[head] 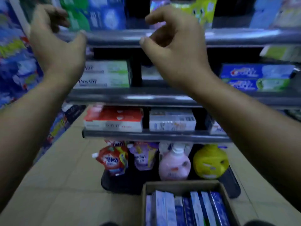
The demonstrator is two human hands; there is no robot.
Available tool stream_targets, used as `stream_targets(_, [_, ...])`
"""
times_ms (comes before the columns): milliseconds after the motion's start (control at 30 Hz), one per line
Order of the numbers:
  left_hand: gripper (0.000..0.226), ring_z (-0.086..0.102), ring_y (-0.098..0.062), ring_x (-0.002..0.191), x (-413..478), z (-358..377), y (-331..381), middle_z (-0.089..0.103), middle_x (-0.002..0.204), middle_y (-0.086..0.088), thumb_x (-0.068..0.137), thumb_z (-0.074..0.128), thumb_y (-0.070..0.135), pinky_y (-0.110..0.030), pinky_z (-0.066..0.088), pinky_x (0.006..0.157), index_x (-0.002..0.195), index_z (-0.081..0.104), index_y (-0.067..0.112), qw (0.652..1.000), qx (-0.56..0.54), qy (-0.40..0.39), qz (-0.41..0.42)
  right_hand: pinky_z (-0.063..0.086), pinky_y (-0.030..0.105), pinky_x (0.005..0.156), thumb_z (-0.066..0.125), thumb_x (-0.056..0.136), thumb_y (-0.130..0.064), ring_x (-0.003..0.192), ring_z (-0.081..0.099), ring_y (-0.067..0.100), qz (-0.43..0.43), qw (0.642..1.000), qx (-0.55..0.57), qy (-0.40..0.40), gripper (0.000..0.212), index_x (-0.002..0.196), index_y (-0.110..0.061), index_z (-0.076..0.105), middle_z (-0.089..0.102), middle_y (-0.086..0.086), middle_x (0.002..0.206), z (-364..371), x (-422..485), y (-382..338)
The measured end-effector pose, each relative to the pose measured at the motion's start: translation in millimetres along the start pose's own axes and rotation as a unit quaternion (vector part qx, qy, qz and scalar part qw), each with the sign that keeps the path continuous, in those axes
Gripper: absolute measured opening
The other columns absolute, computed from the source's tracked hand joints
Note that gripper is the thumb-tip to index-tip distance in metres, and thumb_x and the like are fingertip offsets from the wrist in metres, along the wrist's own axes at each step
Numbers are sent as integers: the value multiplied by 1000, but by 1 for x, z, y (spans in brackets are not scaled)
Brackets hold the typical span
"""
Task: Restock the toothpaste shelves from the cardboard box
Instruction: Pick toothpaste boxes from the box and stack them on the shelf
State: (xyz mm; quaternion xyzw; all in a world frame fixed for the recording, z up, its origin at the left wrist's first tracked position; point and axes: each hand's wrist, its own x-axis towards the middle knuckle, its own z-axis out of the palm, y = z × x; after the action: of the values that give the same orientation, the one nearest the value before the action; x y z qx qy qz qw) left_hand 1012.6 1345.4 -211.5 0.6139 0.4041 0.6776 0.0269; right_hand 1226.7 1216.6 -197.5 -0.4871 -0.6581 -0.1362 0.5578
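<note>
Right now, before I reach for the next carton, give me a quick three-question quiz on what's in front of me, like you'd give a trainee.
1. True or false: the left hand and the right hand each hold a toothpaste carton.
2. Where is the cardboard box? A, on the top shelf. B, low down in front of the shelves. C, in the left hand.
3. Short answer: what colour is the round container just right of the pink bottle?

Key: 1 false, both hands are empty; 2 B; 3 yellow.
</note>
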Motion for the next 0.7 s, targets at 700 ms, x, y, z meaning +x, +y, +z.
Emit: stream_targets(700, [83,60,-22,112,-559,85,-11,59,130,0,72,79,69,-35,51,86,131,50,19,583,135,-676,-430,57,37,81,75,85,-24,82,70,14,407,872,-81,-259,24,109,-23,77,71,-11,83,-81,-340,174])
